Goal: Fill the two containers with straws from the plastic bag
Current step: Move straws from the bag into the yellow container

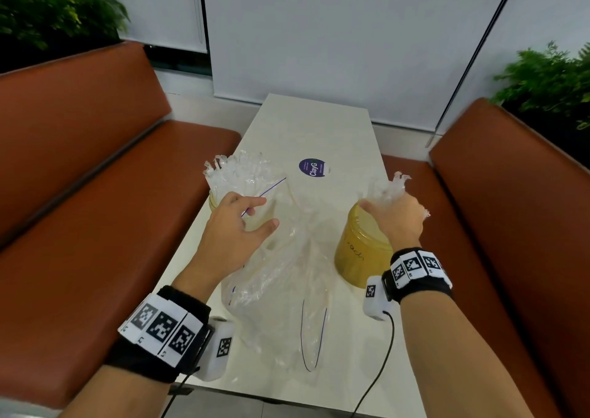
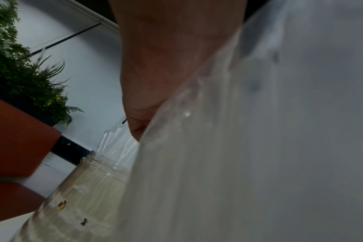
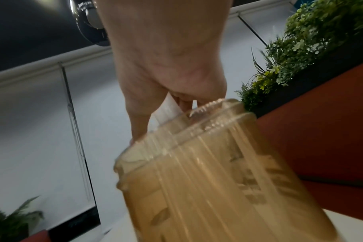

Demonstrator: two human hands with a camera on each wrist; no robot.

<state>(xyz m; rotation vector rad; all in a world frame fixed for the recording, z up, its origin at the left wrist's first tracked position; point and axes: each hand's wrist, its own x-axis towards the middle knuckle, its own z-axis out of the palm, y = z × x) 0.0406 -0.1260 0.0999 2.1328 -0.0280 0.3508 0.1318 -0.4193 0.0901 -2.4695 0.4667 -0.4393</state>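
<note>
On the white table point(image 1: 319, 123) lies a clear plastic bag point(image 1: 281, 274), its blue-lined mouth lifted by my left hand point(image 1: 242, 219), which pinches the rim. Behind that hand stands the left clear container point(image 1: 214, 201), mostly hidden, with wrapped straws point(image 1: 230, 168) sticking out of it. In the left wrist view the bag point(image 2: 259, 147) covers the right side, next to my left hand point(image 2: 151, 73) and the container point(image 2: 89, 188). My right hand point(image 1: 396, 213) grips a bundle of straws point(image 1: 392, 184) standing in the amber right container point(image 1: 360, 248). The right wrist view shows the right hand point(image 3: 166, 57), straws point(image 3: 168, 109) and container point(image 3: 218, 180).
A round purple sticker point(image 1: 312, 167) lies on the table beyond the containers. Orange-brown padded benches flank the table on the left point(image 1: 95, 162) and right point(image 1: 510, 194). Green plants point(image 1: 542, 79) stand behind the benches, and a white blind hangs at the far end.
</note>
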